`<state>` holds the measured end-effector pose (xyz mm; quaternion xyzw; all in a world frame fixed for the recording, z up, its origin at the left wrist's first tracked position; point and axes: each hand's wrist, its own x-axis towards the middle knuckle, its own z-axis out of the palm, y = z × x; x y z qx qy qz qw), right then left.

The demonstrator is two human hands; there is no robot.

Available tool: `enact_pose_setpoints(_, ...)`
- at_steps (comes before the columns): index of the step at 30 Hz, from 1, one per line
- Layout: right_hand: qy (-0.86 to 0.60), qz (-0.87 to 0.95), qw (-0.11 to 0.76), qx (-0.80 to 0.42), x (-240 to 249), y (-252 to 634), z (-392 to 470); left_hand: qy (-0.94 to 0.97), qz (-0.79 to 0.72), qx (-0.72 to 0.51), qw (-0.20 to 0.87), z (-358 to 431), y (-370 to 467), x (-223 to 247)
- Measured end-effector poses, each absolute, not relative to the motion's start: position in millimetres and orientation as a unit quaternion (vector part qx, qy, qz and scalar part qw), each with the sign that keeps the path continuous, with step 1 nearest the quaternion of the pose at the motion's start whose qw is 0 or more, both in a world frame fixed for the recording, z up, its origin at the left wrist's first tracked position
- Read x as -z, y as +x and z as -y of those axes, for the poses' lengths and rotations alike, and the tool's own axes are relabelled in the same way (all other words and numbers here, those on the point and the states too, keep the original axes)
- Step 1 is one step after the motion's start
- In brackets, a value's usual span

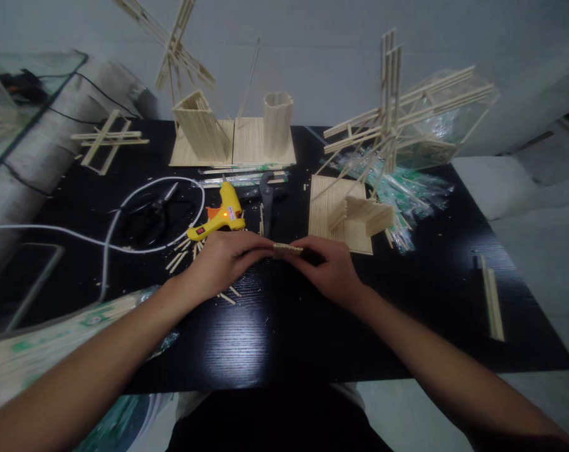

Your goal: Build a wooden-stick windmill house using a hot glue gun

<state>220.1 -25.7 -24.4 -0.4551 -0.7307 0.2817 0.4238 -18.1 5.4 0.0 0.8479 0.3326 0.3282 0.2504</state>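
A small piece made of wooden sticks is held between my hands above the middle of the black table. My left hand pinches its left end, and my right hand grips its right end, thumb and fingers together. Just beyond my left hand lies a yellow glue gun with a small orange light showing. Short cut sticks are scattered beside and under my left hand. Farther right, a stick panel with upright walls rests on the table.
Two stick towers stand on panels at the back. Windmill-like stick frames rise behind. Dark cutters, black-handled pliers and a white cable lie around. A stick bag is at front left; loose sticks lie right.
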Motion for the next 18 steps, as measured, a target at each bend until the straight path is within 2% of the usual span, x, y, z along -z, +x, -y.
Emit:
enact_pose_setpoints(10,-0.439,0.768,0.397,-0.245,24.4,221.8,26.6,0.886,-0.304,-0.301,0.181,-3.4,-16.0,-1.8)
enact_pose_setpoints(18,-0.432,0.767,0.41,-0.239,27.0,221.7,25.9,0.892,-0.299,-0.296,0.164,-2.8,-16.8,-0.2)
